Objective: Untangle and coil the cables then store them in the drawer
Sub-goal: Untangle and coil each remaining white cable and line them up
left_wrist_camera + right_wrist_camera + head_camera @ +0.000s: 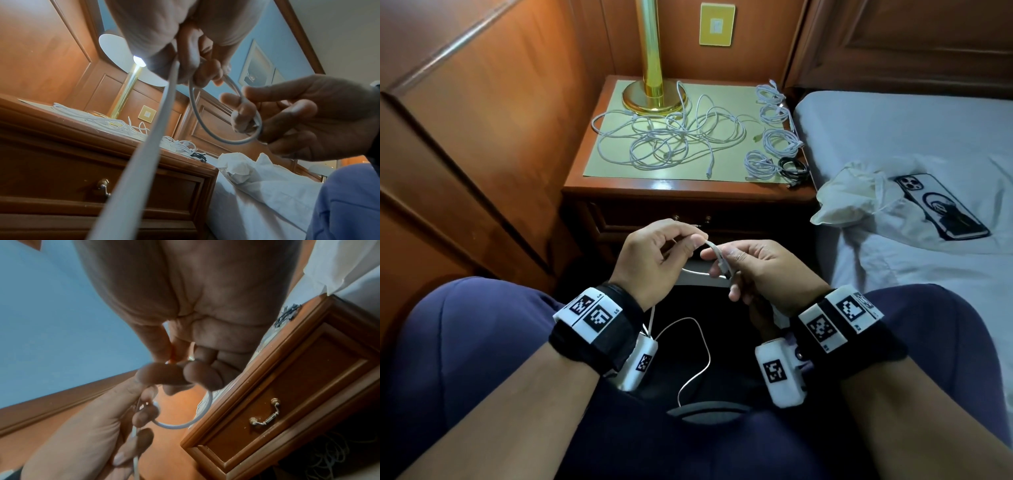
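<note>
Nearest, in front of the nightstand, the left hand pinches a white cable between thumb and fingertips, while the right hand grips the plug end and the first small loop of the coil; the rest of the cable hangs slack over the lap. The loop is thin and springy, so a loose pinch could let it pop open, and the trailing length may twist or kink as it is wound. The plug seems to sit under the right fingers, though the wrist views are too blurred to be sure. Farther off, on the nightstand, the tangled cables lie just beside the lamp base; a hard tug there could tighten knots or snag the lamp. At its right edge sit coiled bundles, close enough to the edge to be knocked off. The drawer below is closed.
</note>
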